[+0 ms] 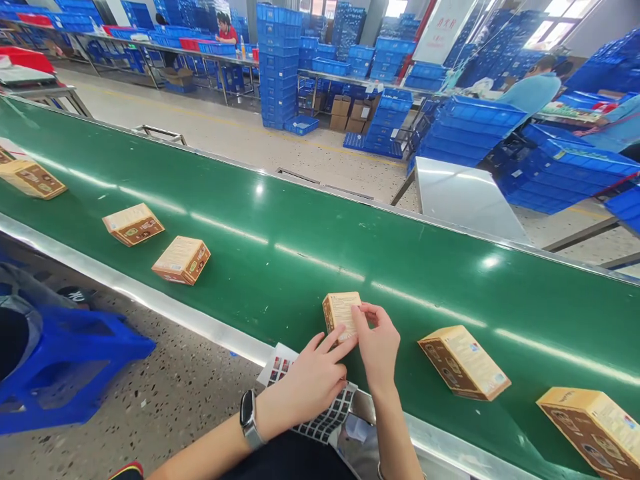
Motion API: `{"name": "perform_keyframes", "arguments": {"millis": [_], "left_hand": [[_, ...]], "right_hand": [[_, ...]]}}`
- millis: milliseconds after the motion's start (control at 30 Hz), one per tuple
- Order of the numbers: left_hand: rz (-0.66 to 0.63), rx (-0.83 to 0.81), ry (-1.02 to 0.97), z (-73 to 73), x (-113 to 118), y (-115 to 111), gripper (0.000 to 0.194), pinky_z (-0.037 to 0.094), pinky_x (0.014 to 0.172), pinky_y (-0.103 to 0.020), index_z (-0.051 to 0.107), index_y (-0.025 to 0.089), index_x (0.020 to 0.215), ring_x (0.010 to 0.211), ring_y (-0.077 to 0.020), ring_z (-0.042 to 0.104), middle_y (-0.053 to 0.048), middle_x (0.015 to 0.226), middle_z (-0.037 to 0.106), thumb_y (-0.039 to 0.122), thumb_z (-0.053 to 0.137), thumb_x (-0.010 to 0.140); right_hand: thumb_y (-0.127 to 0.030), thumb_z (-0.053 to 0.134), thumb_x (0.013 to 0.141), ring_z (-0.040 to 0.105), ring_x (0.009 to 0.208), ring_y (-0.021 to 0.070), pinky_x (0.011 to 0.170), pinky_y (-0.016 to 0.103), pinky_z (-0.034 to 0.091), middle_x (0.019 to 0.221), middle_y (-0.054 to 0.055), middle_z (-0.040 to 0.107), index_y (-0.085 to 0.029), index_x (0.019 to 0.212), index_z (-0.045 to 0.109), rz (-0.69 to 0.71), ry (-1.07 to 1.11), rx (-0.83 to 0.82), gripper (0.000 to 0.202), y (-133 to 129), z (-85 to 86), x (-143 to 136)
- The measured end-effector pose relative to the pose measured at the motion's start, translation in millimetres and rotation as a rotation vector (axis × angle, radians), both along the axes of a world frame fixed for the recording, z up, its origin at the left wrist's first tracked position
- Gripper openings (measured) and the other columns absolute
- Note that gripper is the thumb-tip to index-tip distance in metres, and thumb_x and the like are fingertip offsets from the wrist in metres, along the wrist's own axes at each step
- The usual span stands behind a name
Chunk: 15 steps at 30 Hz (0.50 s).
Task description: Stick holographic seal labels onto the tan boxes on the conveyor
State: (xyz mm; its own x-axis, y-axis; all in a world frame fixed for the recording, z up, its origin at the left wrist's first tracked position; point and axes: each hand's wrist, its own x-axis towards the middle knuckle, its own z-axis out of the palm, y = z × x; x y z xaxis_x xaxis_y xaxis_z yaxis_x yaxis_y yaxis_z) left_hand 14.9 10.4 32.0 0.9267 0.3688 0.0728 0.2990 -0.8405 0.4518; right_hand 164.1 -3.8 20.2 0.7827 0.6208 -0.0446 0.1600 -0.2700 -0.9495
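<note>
A small cardboard box (342,312), cream on top with brown printed sides, lies on the green conveyor belt before me. My left hand (315,373) rests its stretched fingers on the near part of the box top; its other fingers are bent. My right hand (379,339) is at the box's right edge, thumb and forefinger pinched together against the top. Whatever may be between those fingertips is too small to make out. Beneath my left hand and forearm, a sheet of dark square stickers (325,417) hangs over the belt's near rim, partly covered.
Similar boxes lie on the green belt (280,287), among them one on the left (183,259) and one on the right (465,363). A blue stool (75,367) stands at lower left. Across the belt are a metal table (460,193), stacked blue crates (279,67) and seated people.
</note>
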Motion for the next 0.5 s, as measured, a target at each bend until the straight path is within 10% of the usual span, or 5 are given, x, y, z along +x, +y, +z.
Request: {"name": "perform_keyframes", "arguments": {"millis": [367,500], "left_hand": [[0.032,-0.299,-0.139,0.8,-1.2,0.9,0.012,0.037,0.116,-0.043,0.07,0.017,0.087,0.141,-0.0279,0.045,-0.009,0.147,0.055,0.015,0.06,0.094],[0.231,-0.536,-0.116,17.0,-22.0,8.6,0.018,0.052,0.08,-0.027,0.07,0.019,0.091,0.089,-0.0181,0.07,-0.002,0.094,0.077,0.019,0.054,0.097]], "right_hand": [[-0.058,0.06,0.073,0.068,0.085,0.03,0.08,0.044,0.051,0.087,0.012,0.073,-0.021,0.098,0.056,-0.066,-0.124,0.0,0.045,-16.2,9.5,36.2],[-0.053,0.066,0.08,0.068,0.094,0.0269,0.085,0.04,0.053,0.1,0.011,0.074,-0.023,0.098,0.066,0.284,-0.146,0.046,0.035,-45.4,23.6,25.7]]}}
